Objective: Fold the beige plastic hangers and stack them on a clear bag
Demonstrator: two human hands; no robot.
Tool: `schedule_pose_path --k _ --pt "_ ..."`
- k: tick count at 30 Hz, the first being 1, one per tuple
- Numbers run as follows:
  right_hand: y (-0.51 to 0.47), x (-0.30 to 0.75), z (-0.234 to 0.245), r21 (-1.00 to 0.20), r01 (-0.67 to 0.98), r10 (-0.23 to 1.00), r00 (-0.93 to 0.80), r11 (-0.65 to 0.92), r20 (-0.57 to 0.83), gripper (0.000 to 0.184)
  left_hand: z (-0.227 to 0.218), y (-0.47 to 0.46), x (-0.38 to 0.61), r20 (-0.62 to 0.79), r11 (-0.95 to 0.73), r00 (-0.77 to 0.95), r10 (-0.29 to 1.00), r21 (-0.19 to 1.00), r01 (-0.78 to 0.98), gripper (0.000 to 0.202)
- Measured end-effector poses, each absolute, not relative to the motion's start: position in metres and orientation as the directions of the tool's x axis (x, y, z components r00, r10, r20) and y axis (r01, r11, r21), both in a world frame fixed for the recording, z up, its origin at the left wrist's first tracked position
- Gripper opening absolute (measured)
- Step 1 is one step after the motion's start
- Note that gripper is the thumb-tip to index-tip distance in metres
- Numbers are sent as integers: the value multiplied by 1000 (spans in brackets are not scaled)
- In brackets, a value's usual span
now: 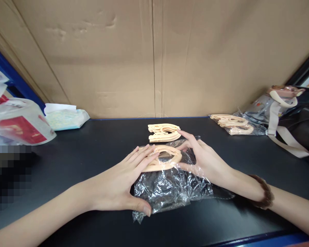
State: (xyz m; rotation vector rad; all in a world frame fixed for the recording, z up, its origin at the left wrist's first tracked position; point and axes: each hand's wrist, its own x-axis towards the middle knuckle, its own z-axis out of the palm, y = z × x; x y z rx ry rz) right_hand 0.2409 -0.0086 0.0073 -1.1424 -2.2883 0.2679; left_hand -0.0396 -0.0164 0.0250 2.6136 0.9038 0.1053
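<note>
In the middle of the black table, a clear plastic bag (164, 188) holds beige plastic pieces that look like folded travel hangers (173, 157). My left hand (118, 181) lies across the left side of the bag, fingers stretched over the hangers and thumb on the crinkled film below. At the right end of the bag is my right hand (206, 161), fingers apart, its thumb touching the film beside the hangers. Its index fingertip reaches the edge of an unbagged stack of similar beige hangers (164, 133) just behind. The right hand's lower fingers are partly hidden.
Another bagged set of beige hangers (231, 121) lies at the back right, beside a transparent bag with a pale strap (273, 116). A tissue pack (67, 118) and a plastic-wrapped roll (20, 121) stand at the left. A cardboard wall (118, 68) closes off the back.
</note>
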Motion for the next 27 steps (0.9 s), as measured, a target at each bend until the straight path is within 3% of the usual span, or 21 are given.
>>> schedule_pose_path --k 16,19,23,27 --pt "-3 250 17 -389 660 766 -545 643 342 86 30 -17 -37 -143 -693 756 639 321 646 114" --pt "7 272 33 -395 712 814 -484 580 322 74 30 -16 -39 -144 -694 755 640 315 648 115" --pt "26 291 51 -443 723 836 -357 530 417 48 30 -15 -39 -132 -695 761 635 334 637 116" --pt "47 279 56 -436 662 787 -440 610 432 44 30 -17 -39 -113 -688 761 639 360 630 116"
